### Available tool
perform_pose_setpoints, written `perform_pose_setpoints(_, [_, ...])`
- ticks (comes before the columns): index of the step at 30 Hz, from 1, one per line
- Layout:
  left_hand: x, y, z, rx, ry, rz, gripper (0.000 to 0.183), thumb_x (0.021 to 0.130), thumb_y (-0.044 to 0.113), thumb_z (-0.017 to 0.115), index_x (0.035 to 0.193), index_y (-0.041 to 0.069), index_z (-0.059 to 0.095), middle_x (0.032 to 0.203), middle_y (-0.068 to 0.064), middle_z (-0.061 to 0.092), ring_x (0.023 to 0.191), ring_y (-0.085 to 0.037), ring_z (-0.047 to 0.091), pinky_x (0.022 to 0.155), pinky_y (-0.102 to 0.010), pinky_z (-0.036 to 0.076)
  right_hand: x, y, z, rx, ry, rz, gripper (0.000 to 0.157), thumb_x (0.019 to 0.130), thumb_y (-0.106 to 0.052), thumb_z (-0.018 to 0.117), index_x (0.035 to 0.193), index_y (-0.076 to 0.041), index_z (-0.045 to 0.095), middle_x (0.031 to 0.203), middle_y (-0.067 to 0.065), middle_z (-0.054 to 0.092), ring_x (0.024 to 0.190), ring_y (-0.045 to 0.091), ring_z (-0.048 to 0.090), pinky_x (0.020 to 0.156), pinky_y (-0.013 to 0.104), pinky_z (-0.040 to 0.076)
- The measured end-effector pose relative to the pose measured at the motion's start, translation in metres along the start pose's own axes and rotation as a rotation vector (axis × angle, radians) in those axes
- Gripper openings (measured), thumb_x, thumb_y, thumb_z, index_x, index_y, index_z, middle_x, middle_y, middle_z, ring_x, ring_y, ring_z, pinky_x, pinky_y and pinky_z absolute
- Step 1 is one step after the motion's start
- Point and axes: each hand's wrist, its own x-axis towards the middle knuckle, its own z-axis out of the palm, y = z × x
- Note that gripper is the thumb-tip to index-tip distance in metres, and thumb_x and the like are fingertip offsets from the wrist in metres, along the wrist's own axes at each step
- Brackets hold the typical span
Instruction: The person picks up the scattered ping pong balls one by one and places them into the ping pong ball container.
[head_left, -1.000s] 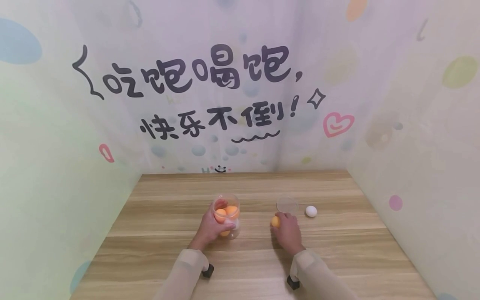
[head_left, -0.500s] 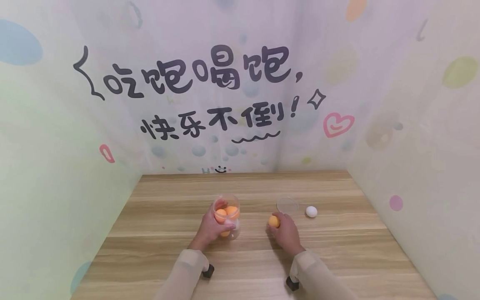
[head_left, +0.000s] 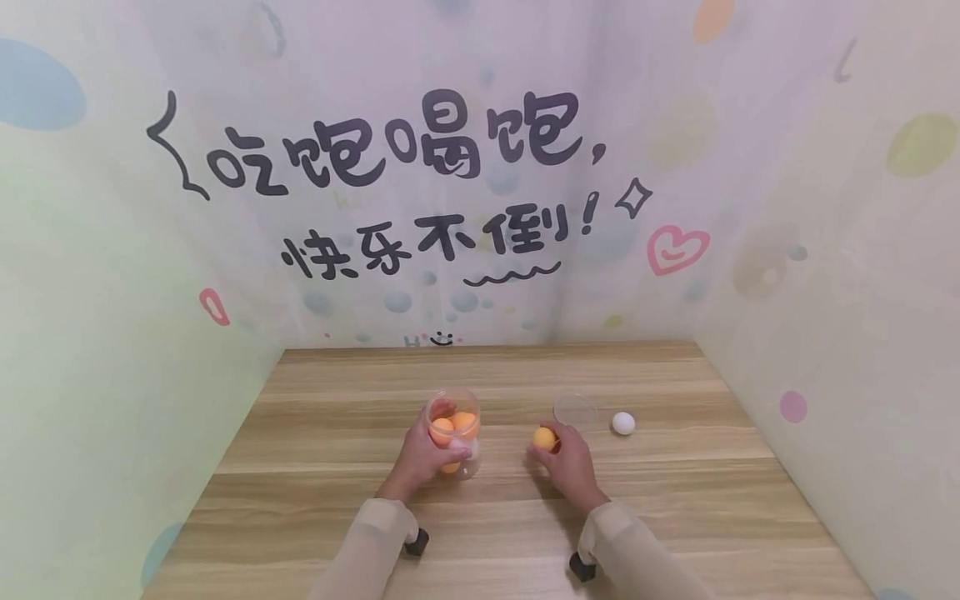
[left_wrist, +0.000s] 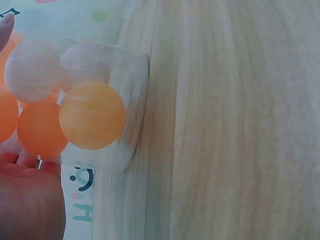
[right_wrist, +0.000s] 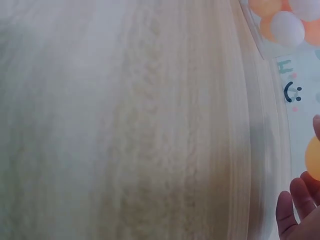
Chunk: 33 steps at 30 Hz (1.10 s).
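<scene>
A clear plastic jar [head_left: 467,472] stands upright on the table with several orange and white ping-pong balls [left_wrist: 92,115] inside. My left hand [head_left: 422,454] grips the jar from its left side, thumb across the front. To the right, my right hand [head_left: 573,467] pinches an orange ping-pong ball [head_left: 543,439] between thumb and fingers. That ball is partly cut off at the edge of the right wrist view. Behind the right hand lies a clear round lid [head_left: 575,408]. A white ping-pong ball [head_left: 623,423] rests on the table to the lid's right.
The wood-grain table [head_left: 337,533] is bounded by printed fabric walls [head_left: 480,317] at the back and both sides. Dark lettering and coloured spots cover the back wall.
My right hand has moved a little left with the orange ping-pong ball, which now shows more fully. My left hand and the jar have stayed in place.
</scene>
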Motion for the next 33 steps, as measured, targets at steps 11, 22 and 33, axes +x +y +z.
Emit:
perform_pose_setpoints(11, [0.003, -0.012, 0.001, 0.002, 0.006, 0.006, 0.087, 0.070, 0.012, 0.089, 0.141, 0.017, 0.040, 0.140, -0.005, 0.049, 0.126, -0.026, 0.048, 0.103, -0.041, 0.042, -0.004, -0.009, 0.003, 0.063, 0.029, -0.002, 0.043, 0.079, -0.021, 0.082, 0.115, -0.003, 0.065, 0.092, 0.006, 0.058, 0.079, 0.019, 0.053, 0.066, 0.030, 0.047])
perform_pose_setpoints(22, [0.004, -0.011, 0.001, 0.008, 0.007, 0.012, 0.088, 0.070, 0.014, 0.089, 0.142, 0.017, 0.039, 0.140, -0.005, 0.049, 0.127, -0.025, 0.047, 0.104, -0.040, 0.041, -0.005, -0.013, 0.005, 0.119, 0.043, -0.018, 0.041, 0.079, -0.022, 0.083, 0.112, -0.005, 0.065, 0.095, 0.006, 0.059, 0.082, 0.019, 0.053, 0.071, 0.031, 0.049])
perform_pose_setpoints(33, [0.004, -0.014, 0.001, 0.021, 0.002, 0.011, 0.091, 0.069, 0.018, 0.090, 0.144, 0.019, 0.037, 0.141, -0.003, 0.049, 0.127, -0.023, 0.047, 0.104, -0.038, 0.041, -0.009, -0.023, 0.010, 0.205, 0.105, -0.094, 0.036, 0.078, -0.019, 0.083, 0.107, -0.007, 0.066, 0.092, 0.003, 0.058, 0.079, 0.018, 0.052, 0.065, 0.026, 0.047])
